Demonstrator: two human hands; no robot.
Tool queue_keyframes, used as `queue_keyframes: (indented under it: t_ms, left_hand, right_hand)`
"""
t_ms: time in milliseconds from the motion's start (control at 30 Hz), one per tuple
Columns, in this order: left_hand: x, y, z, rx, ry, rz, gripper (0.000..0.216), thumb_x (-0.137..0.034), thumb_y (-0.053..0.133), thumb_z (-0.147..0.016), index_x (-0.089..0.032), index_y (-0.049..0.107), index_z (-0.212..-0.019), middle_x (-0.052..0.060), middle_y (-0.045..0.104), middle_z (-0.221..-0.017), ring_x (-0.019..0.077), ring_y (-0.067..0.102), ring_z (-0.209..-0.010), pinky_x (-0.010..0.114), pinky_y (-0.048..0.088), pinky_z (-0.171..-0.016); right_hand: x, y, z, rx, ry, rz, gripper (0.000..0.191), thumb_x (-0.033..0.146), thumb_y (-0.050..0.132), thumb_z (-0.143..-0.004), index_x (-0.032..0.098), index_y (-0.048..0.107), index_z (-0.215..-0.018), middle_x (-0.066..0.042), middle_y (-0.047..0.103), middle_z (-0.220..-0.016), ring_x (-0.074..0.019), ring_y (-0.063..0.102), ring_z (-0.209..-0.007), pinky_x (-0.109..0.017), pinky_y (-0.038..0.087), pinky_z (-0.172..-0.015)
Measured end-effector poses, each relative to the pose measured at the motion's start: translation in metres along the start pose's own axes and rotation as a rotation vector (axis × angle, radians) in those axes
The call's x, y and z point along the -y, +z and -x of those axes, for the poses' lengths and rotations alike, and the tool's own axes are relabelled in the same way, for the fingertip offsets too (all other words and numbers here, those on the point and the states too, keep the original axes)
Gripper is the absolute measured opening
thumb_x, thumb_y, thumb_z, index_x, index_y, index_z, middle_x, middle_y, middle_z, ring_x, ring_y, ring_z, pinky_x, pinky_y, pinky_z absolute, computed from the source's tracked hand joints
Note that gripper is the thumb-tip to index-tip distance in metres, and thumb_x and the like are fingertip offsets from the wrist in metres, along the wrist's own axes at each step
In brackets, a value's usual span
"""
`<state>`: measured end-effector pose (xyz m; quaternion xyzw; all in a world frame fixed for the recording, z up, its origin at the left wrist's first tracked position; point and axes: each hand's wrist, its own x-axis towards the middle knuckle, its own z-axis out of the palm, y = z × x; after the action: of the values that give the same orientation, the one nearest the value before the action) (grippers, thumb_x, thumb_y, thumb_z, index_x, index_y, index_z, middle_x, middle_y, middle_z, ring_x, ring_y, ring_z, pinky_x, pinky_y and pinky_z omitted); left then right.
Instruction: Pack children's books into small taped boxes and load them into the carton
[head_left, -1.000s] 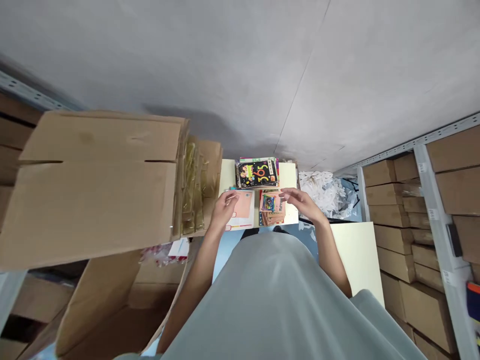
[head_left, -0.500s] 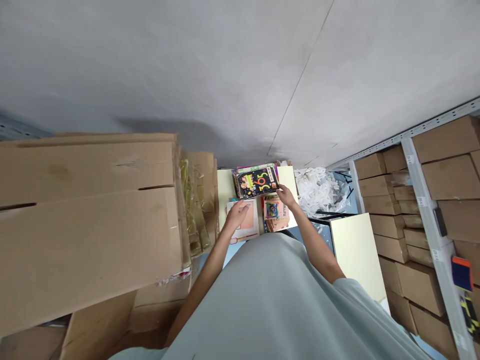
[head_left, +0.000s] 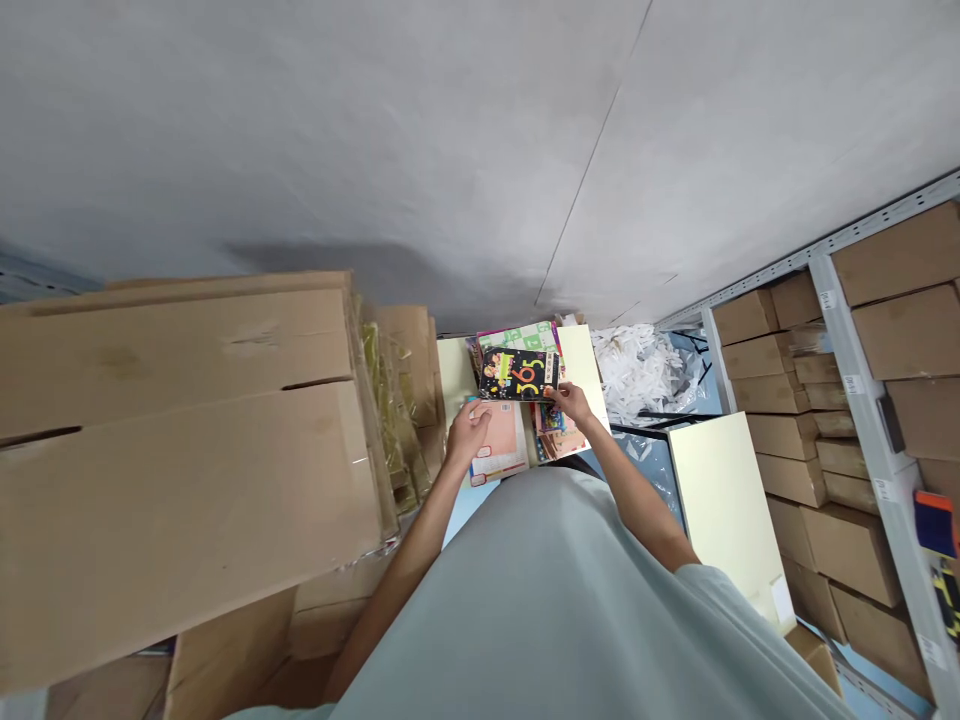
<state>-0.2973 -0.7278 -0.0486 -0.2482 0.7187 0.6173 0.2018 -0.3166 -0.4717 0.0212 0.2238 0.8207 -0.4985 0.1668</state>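
- Flattened cardboard sheets (head_left: 187, 460) stand at far left, apart from the work.
- The pale worktop (head_left: 451, 365) carries all the books being handled.
- The left hand (head_left: 469, 432) is loosely open, with nothing seen between its fingers and thumb; whether it touches the cover below cannot be told.
- A white book with a pink panel (head_left: 502, 438) lies flat beside that hand, at the near side of the worktop.
- The black 365 book (head_left: 519, 375) is tilted in front of the back pile, over the far edges of the nearer books. I judge it picked up but not yet put down.
- The green-checked book (head_left: 525, 336) shows beyond its far edge, so at least this much of the back pile seems left to handle.
- The pink-covered books (head_left: 559, 442) sit in an uneven pile, partly hidden by the black one; squaring them looks undone.
- The right hand (head_left: 570, 402) pinches the black book's near right corner.
- White paper strips (head_left: 637, 372) lie heaped past the worktop, untouched.
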Motion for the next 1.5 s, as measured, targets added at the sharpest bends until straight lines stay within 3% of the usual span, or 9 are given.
queue_keyframes:
  t_ms: [167, 367, 633, 700, 800, 967, 1233, 1367, 1500]
  left_hand:
    - [-0.008, 0.009, 0.011, -0.054, -0.052, 0.369, 0.045, -0.024, 0.089, -0.088, -0.023, 0.068, -0.127, 0.01, 0.079, -0.127, 0.0241, 0.078, -0.121, 0.04, 0.058, -0.116]
    - [-0.028, 0.047, 0.045, 0.112, -0.499, 0.777, 0.011, -0.022, 0.079, -0.1, -0.02, 0.071, -0.107, 0.012, 0.082, -0.112, 0.0202, 0.08, -0.112, 0.036, 0.059, -0.117]
    - [-0.06, 0.109, 0.098, 0.301, -0.206, 0.787, 0.029, -0.024, 0.091, -0.088, -0.024, 0.075, -0.112, 0.008, 0.084, -0.13, 0.0212, 0.08, -0.116, 0.036, 0.062, -0.108]
    - [-0.072, 0.133, 0.111, 0.368, -0.136, 0.702, 0.032, -0.024, 0.094, -0.083, -0.024, 0.074, -0.108, 0.007, 0.085, -0.126, 0.0211, 0.081, -0.112, 0.034, 0.064, -0.101]
    - [-0.091, 0.177, 0.13, 0.491, -0.04, 0.542, 0.037, -0.028, 0.097, -0.078, -0.025, 0.074, -0.107, 0.007, 0.085, -0.125, 0.0217, 0.08, -0.11, 0.034, 0.064, -0.099]
    - [-0.106, 0.27, 0.178, 0.683, 0.099, 0.246, 0.044, -0.041, 0.098, -0.078, -0.021, 0.076, -0.111, 0.01, 0.086, -0.122, 0.0273, 0.081, -0.115, 0.038, 0.064, -0.105]
    - [-0.057, 0.431, 0.305, 0.887, -0.013, -0.039, 0.057, -0.053, 0.1, -0.076, -0.019, 0.079, -0.117, 0.01, 0.088, -0.114, 0.0341, 0.082, -0.121, 0.048, 0.066, -0.108]
    - [-0.03, 0.478, 0.356, 0.984, -0.021, -0.064, 0.054, -0.058, 0.098, -0.08, -0.02, 0.082, -0.115, 0.011, 0.087, -0.125, 0.0342, 0.078, -0.132, 0.046, 0.064, -0.115]
    - [-0.022, 0.496, 0.374, 1.15, -0.096, -0.208, 0.057, -0.06, 0.1, -0.079, -0.018, 0.086, -0.115, 0.014, 0.086, -0.129, 0.0373, 0.076, -0.135, 0.047, 0.063, -0.116]
  right_hand:
    - [0.009, 0.005, 0.008, 0.063, 0.057, -0.141, 0.067, 0.083, 0.088, -0.071, 0.027, 0.051, -0.072, 0.005, 0.056, -0.064, -0.0153, 0.059, -0.062, -0.028, 0.046, -0.06]
    - [-0.001, 0.001, 0.052, 0.019, -0.011, -0.379, 0.073, 0.087, 0.089, -0.064, 0.028, 0.049, -0.079, 0.006, 0.057, -0.07, -0.0134, 0.054, -0.062, -0.029, 0.047, -0.059]
    - [-0.053, -0.066, 0.14, 0.093, -0.027, -0.579, 0.069, 0.082, 0.097, -0.065, 0.024, 0.065, -0.085, 0.001, 0.07, -0.079, -0.0174, 0.064, -0.07, -0.034, 0.056, -0.07]
    - [-0.073, -0.095, 0.161, 0.057, -0.025, -0.65, 0.066, 0.077, 0.098, -0.068, 0.023, 0.07, -0.094, -0.001, 0.073, -0.084, -0.0188, 0.068, -0.075, -0.035, 0.059, -0.074]
    - [-0.111, -0.142, 0.191, -0.173, -0.035, -0.787, 0.071, 0.075, 0.098, -0.072, 0.025, 0.07, -0.115, -0.001, 0.077, -0.093, -0.0195, 0.073, -0.081, -0.035, 0.061, -0.078]
    - [-0.185, -0.214, 0.242, -0.461, -0.107, -0.874, 0.073, 0.068, 0.098, -0.076, 0.026, 0.073, -0.129, -0.005, 0.082, -0.11, -0.021, 0.078, -0.095, -0.037, 0.065, -0.094]
    - [-0.296, -0.278, 0.339, -0.726, -0.053, -1.03, 0.073, 0.079, 0.093, -0.076, 0.024, 0.076, -0.12, -0.006, 0.085, -0.098, -0.0265, 0.082, -0.096, -0.042, 0.068, -0.094]
    - [-0.335, -0.293, 0.386, -0.964, 0.022, -1.046, 0.073, 0.079, 0.09, -0.079, 0.023, 0.076, -0.123, -0.008, 0.084, -0.102, -0.0265, 0.081, -0.098, -0.043, 0.067, -0.098]
    - [-0.355, -0.302, 0.411, -1.161, 0.076, -1.075, 0.073, 0.077, 0.089, -0.082, 0.022, 0.075, -0.129, -0.011, 0.085, -0.111, -0.0287, 0.081, -0.107, -0.045, 0.066, -0.104]
